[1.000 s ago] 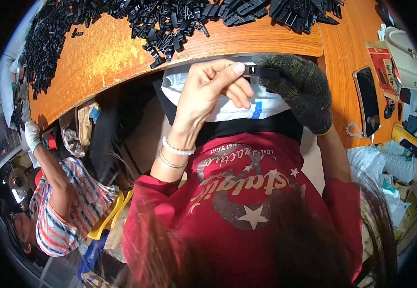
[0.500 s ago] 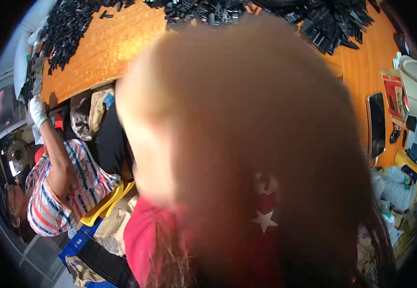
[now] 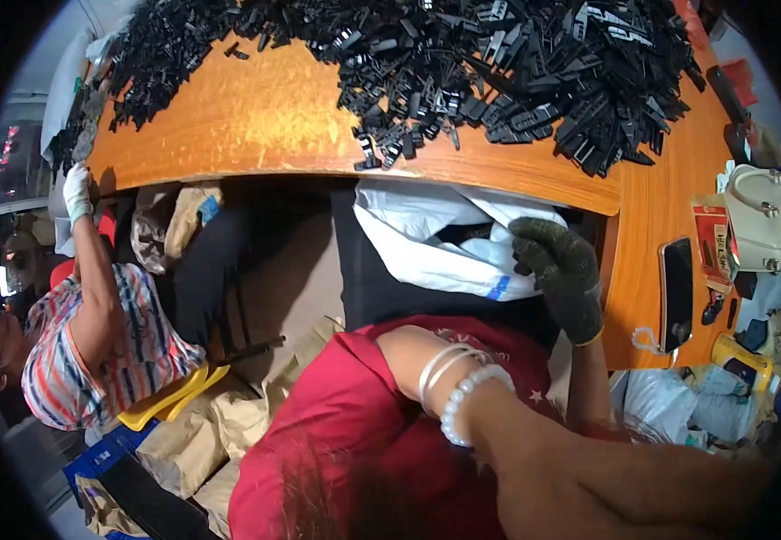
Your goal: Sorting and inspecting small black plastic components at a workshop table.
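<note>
While the gloved right hand (image 3: 566, 277) is hanging beside white sheeting (image 3: 408, 243) and the bare left hand (image 3: 633, 477) is looming close, I cannot tell if either grip is clamping; black pieces (image 3: 534, 81) are lying on the worktop (image 3: 255, 117).

Saw plain black on the heaped parts (image 3: 602, 94), with whitish glints, and orange-brown on the table (image 3: 273, 126), mottled brighter yellow toward the left. Noted dark green on the right glove (image 3: 566, 279), edged yellow at the cuff (image 3: 591, 340); white on the sack (image 3: 417, 238), marked with blue; deep red on the shirt (image 3: 341, 405); pearly white on the beads (image 3: 453, 409). Found white, orange-red and navy stripes on the co-worker's top (image 3: 116, 346), cream on the handbag (image 3: 758, 225).
</note>
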{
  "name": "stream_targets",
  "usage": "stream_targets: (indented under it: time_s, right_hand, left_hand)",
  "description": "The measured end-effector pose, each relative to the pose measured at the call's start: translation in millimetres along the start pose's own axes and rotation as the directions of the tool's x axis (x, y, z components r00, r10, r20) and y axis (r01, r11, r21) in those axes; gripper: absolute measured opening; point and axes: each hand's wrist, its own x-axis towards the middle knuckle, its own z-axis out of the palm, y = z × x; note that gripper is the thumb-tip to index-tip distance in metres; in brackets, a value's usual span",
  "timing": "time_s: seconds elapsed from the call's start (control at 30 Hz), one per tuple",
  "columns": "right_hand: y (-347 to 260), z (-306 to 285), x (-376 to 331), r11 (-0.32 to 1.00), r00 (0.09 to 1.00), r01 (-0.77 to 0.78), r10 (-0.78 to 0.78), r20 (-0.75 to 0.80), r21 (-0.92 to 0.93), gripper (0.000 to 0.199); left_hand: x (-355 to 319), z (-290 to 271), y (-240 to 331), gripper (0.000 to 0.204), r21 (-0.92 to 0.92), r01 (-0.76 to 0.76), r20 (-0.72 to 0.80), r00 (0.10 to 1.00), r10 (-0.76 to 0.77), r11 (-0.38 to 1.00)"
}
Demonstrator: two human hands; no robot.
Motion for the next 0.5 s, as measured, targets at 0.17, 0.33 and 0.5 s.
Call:
stream_targets:
  time_s: [0.17,0.33,0.5]
  right_hand:
    - [-1.8,-5.5,-10.2,0.990,0.991,-0.096,0.104,-0.083,0.105,0.023]
    - [8.9,-11.2,-7.9,0.981,0.986,-0.115,0.131,-0.100,0.157,0.023]
    - [-17.1,-7.0,-6.6,0.998,0.992,-0.056,0.060,-0.110,0.041,0.022]
  left_hand:
    - [-23.9,69.7,-29.8,0.019,-0.025,0.101,0.095,0.991,-0.098,0.995]
    - [-40.5,109.5,-68.1,0.020,-0.027,0.175,0.193,0.967,-0.167,0.984]
    - [-96.2,315.1,-154.7,0.021,-0.080,0.267,0.247,0.939,-0.241,0.960]
